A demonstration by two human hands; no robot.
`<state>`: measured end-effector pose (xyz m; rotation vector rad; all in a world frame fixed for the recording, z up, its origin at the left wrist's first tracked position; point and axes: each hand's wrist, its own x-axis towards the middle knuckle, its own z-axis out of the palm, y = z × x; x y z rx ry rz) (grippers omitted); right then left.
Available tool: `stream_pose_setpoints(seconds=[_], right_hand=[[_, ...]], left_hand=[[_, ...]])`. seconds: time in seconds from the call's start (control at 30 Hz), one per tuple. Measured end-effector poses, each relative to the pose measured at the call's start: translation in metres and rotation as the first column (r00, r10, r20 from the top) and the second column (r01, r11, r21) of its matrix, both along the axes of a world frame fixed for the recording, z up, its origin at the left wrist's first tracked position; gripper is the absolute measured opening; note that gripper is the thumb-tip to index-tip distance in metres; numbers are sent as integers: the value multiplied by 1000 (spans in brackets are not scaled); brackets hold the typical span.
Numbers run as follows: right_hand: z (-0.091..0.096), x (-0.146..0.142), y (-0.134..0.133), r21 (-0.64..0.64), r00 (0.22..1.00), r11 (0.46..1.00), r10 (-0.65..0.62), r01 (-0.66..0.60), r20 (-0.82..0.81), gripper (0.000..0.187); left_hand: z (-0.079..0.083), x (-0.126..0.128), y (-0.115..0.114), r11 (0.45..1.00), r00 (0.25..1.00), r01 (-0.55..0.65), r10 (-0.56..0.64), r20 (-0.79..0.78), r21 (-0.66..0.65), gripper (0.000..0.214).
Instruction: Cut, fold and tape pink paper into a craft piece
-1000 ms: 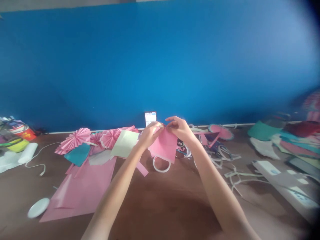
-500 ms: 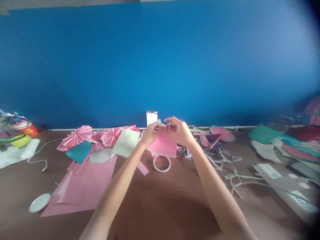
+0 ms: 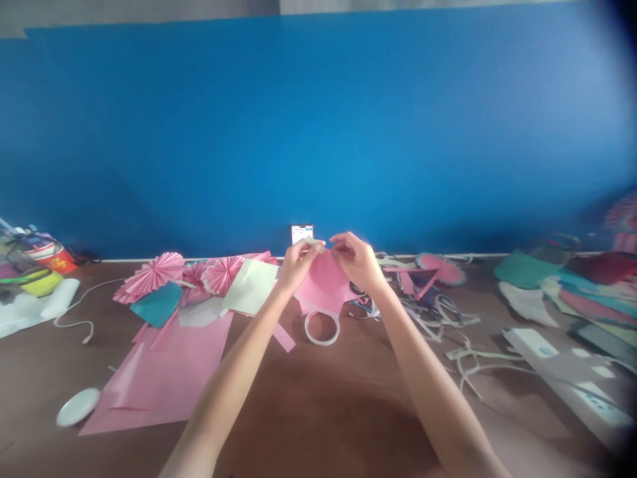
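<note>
A pink sheet of paper point(image 3: 322, 285) hangs between my two hands at the middle of the table, its lower edge just above a white ring-shaped roll point(image 3: 322, 329). My left hand point(image 3: 297, 265) is closed, pinching a small pale strip point(image 3: 314, 243) near the sheet's top. On the other side, my right hand point(image 3: 357, 260) has its fingers curled together at the sheet's upper right edge; its fingertips are partly hidden. Behind my left hand, a phone point(image 3: 302, 232) with a lit screen stands against the blue panel.
Pink pleated paper fans point(image 3: 223, 275), a pale green sheet point(image 3: 250, 285) and a large pink sheet point(image 3: 169, 378) lie to the left, near a white oval object point(image 3: 78, 407). Paper scraps point(image 3: 438, 312) and a power strip point(image 3: 572, 378) occupy the right. A blue panel point(image 3: 318, 133) rises behind.
The pale strip, upright before, now lies flatter at my left fingertips. The pink sheet has turned slightly, its lower right corner shifting left. My right hand stays nearly in place.
</note>
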<state>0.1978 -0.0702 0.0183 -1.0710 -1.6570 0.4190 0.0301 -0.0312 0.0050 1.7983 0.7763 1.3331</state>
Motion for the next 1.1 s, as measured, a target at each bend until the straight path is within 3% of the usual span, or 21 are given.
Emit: stream_pose_setpoints(seconds=[0.27,0.37,0.47,0.57,0.73,0.97,1.1], right_hand=[[-1,1,-1,-25,997,997,77,-77,5,26],[-1,1,-2,-32,995,996,89,-88,43,27],[-1,2,-2,-23,993,995,96,-95,65,27],[-2,3,-2,-7,993,996,90,-90,79,26],[-3,1,-2,17,995,997,67,-69,80,27],[-3,6,1,53,997,998,39,-42,64,28],[-3,7,2,46,997,998,44,-46,58,25]], left_hand=[[0,-7,5,980,982,-1,39,-186,200,22],[-1,-11,9,977,979,38,6,-202,212,22],[-3,-13,11,988,978,87,-60,-200,131,24],[-7,-11,13,992,986,121,-125,-110,-44,32],[-12,-5,13,981,994,101,-93,59,-165,36],[1,-11,5,996,996,59,-54,-67,65,28],[4,-15,2,994,981,23,-2,-194,103,33]])
